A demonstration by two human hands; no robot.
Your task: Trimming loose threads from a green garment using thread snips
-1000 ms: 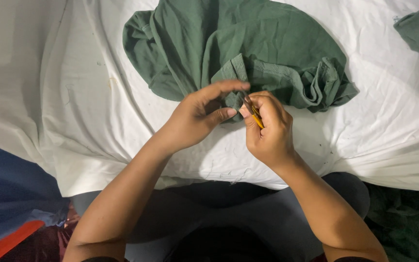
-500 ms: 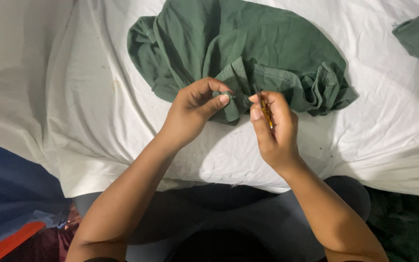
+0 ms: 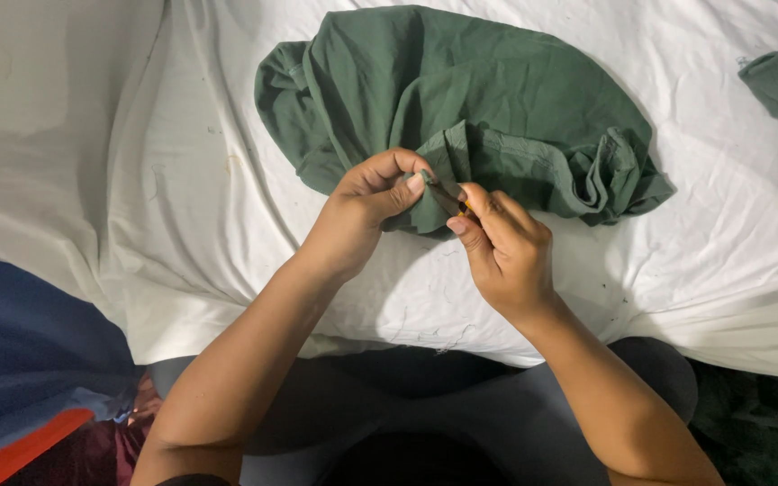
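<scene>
Hands drawn closer together on the cloth's edge

Since a second ago the left hand has shifted from beside the right hand to pinching a fold of the crumpled dark green cotton cloth with thumb over fingertips; the right hand's slim tool with a yellow-orange handle, plainly seen earlier, is now mostly hidden between its fingers, its dark tip meeting the pinched fold. The cloth's bunched edge sits slightly higher.

I have both forearms reaching forward and converging, my left hand curled with thumb pressed against bent forefinger in a pinch, my right hand just beside it, fingers folded inward, fingertips nearly meeting the left's.
</scene>
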